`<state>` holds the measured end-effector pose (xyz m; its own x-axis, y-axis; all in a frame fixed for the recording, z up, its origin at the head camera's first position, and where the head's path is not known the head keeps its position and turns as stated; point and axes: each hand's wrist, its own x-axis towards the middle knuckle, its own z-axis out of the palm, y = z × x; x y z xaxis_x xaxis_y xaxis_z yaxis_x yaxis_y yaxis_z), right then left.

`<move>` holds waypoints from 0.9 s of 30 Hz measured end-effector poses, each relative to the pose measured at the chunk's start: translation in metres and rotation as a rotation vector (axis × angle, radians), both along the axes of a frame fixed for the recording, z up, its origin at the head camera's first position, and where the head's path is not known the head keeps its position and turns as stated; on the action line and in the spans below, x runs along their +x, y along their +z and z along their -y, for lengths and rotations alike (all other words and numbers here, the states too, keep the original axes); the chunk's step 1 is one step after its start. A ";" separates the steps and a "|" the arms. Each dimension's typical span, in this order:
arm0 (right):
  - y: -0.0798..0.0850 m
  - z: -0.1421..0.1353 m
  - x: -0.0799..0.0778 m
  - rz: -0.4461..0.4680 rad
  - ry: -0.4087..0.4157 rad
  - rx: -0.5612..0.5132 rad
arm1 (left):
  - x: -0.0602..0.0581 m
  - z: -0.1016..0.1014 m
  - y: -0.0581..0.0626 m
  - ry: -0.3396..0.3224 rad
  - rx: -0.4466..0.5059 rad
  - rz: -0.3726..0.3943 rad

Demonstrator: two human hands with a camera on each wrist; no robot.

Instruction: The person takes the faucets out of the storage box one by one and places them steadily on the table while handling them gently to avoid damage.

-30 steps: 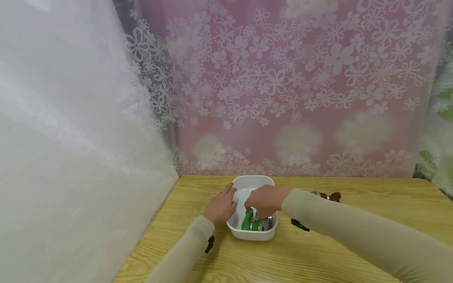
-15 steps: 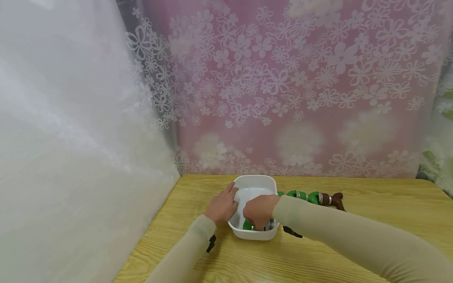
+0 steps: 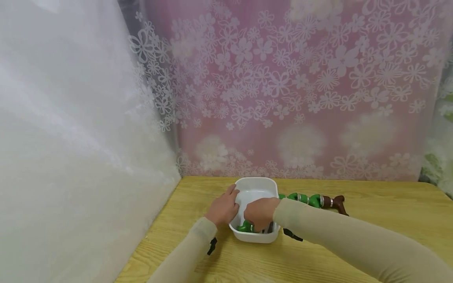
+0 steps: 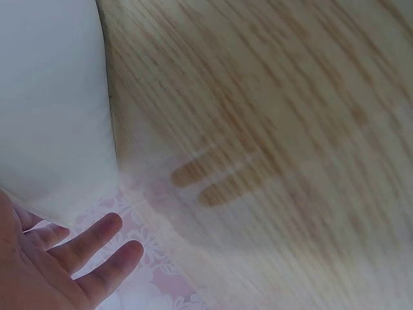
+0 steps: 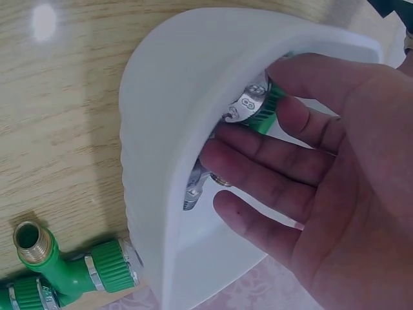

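Note:
A white plastic basin [image 3: 256, 238] stands on the table. Inside it my right hand [image 3: 261, 212] reaches down to a green pipe fitting [image 3: 245, 226]. In the right wrist view my thumb and forefinger pinch that fitting at its metal collar [image 5: 250, 102], marked with an 8; part of it is hidden by the fingers. Small metal fittings [image 5: 195, 186] lie under my other fingers. On the basin's left rim rests my left hand [image 3: 224, 208]; in the left wrist view its fingers [image 4: 115, 274] are loosely extended beside the white wall.
Right of the basin lies a joined row of green pipe fittings [image 3: 314, 201] with a brown forked end [image 3: 338, 203]. One green tee [image 5: 68, 276] with a threaded brass mouth sits close to the basin wall. A floral curtain [image 3: 297, 98] hangs behind the table [image 3: 382, 200].
My right hand has moved lower toward the near end of the basin, over the fittings. The green row on the table has come into view. My left hand stays on the rim.

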<state>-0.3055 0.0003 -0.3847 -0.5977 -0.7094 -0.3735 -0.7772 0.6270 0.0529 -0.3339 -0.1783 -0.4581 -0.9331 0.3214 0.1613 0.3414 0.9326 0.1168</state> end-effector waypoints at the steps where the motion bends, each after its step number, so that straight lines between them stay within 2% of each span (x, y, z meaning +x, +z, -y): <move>1: -0.001 0.000 -0.001 -0.002 -0.002 0.001 | 0.000 0.000 -0.001 -0.001 0.003 -0.002; 8: -0.001 0.001 -0.005 0.011 -0.014 -0.010 | 0.001 0.000 0.000 -0.003 0.006 0.004; 18: -0.001 0.001 -0.011 -0.030 0.034 -0.054 | -0.001 0.000 0.000 -0.013 -0.017 0.000; 23: -0.002 0.001 -0.013 -0.065 0.068 -0.036 | -0.002 0.000 0.000 -0.014 -0.024 -0.001; 27: -0.003 0.000 -0.014 -0.033 0.049 -0.036 | -0.002 0.001 -0.001 -0.012 -0.022 0.001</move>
<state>-0.3191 -0.0001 -0.3877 -0.5735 -0.7506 -0.3281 -0.8052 0.5903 0.0569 -0.3361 -0.1788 -0.4588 -0.9293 0.3361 0.1529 0.3526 0.9307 0.0972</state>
